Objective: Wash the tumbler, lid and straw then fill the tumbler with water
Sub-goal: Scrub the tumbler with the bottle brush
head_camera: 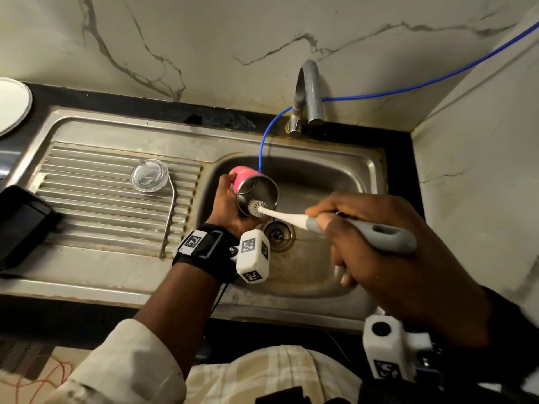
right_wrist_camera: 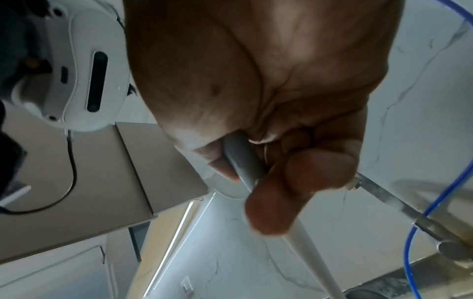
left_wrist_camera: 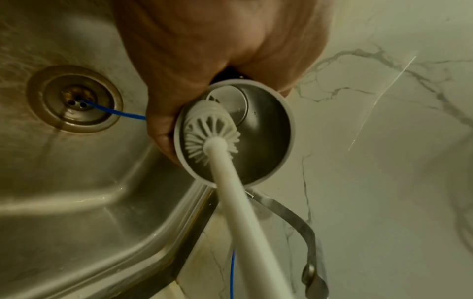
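Over the sink (head_camera: 361,170), left hand (head_camera: 226,204) clasps the tumbler (head_camera: 253,190); right hand (head_camera: 379,243) clamps the brush (head_camera: 259,207).
Best to keep the tumbler tilted, sweeping bristles round wall and base.

Faucet (head_camera: 309,91) and blue tube (head_camera: 264,144) over basin (head_camera: 335,176)

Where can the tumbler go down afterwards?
Free: the ribbed drainboard between the straw and the black box, and the flat rim in front. Crowded: the basin, with both hands, brush and blue tube.

Dim warm light, glare on sink (head_camera: 122,132) steel; edges bowed (wide-angle); right wrist view blurred.
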`<state>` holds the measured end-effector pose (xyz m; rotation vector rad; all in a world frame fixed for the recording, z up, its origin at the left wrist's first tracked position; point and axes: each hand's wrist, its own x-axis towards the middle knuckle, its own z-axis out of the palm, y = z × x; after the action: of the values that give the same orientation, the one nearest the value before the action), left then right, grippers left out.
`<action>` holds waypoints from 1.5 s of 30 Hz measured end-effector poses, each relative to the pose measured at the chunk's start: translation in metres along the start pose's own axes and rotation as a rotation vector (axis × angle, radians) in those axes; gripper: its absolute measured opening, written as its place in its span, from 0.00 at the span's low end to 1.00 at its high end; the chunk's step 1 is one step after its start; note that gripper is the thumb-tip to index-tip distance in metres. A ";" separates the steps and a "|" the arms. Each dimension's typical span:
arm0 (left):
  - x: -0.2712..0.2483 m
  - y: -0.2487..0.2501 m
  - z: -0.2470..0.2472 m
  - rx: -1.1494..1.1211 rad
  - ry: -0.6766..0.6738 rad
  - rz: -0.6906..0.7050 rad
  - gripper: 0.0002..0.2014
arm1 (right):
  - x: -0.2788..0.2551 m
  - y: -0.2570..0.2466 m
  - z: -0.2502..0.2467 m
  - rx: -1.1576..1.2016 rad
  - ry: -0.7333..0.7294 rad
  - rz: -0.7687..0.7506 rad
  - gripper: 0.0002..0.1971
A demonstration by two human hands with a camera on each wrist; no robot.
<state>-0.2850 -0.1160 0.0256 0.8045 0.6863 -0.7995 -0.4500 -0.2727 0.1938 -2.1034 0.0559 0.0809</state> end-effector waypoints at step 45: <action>-0.004 -0.009 0.004 -0.103 -0.104 -0.051 0.30 | 0.029 0.015 0.016 -0.031 0.044 0.067 0.12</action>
<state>-0.2937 -0.1221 0.0280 0.6501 0.6520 -0.8389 -0.4230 -0.2669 0.1703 -2.1340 0.1519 0.0764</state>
